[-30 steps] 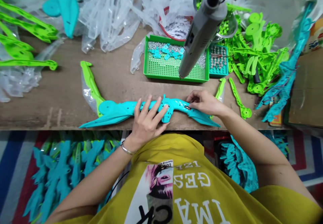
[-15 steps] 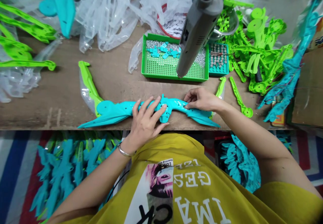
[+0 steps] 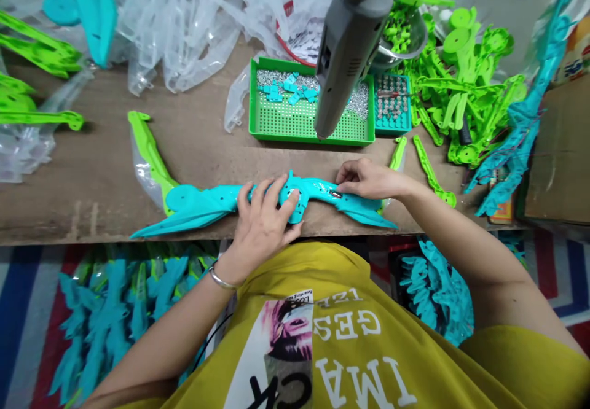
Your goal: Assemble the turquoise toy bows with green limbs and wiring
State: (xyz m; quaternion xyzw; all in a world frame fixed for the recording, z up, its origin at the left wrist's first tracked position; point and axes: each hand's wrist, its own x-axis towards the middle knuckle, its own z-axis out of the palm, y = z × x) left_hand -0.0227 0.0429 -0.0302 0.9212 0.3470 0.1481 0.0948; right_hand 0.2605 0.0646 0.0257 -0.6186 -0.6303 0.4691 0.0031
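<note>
Had the blue bow-shaped body point(image 3: 302, 199) lying lengthwise along the front edge of the tabletop point(image 3: 207, 151), right up near the shirt. Had the left hand point(image 3: 260, 218) laid over its middle, fingers spread apart and resting on the plastic, not obviously clamped round anything. Had the right hand point(image 3: 369, 179) at the top edge of the right-hand half, fingers bent and bunched; couldn't tell about anything pinched in there. Spotted a small dark insert point(image 3: 336, 194) just beside those fingertips, apparently in an opening in the body.

Looked about partway done, tbh. Had a left green limb point(image 3: 150, 151) and a right green limb point(image 3: 397, 154) in place at the two ends, though couldn't confirm either as fastened. Seemed unfinished around the insert: saw no cover over it, and only loose small blue pieces point(image 3: 275, 94) in the green tray point(image 3: 276, 134) with silvery bits point(image 3: 357, 99). Had the grey tool point(image 3: 343, 46) hanging above, untouched.
</note>
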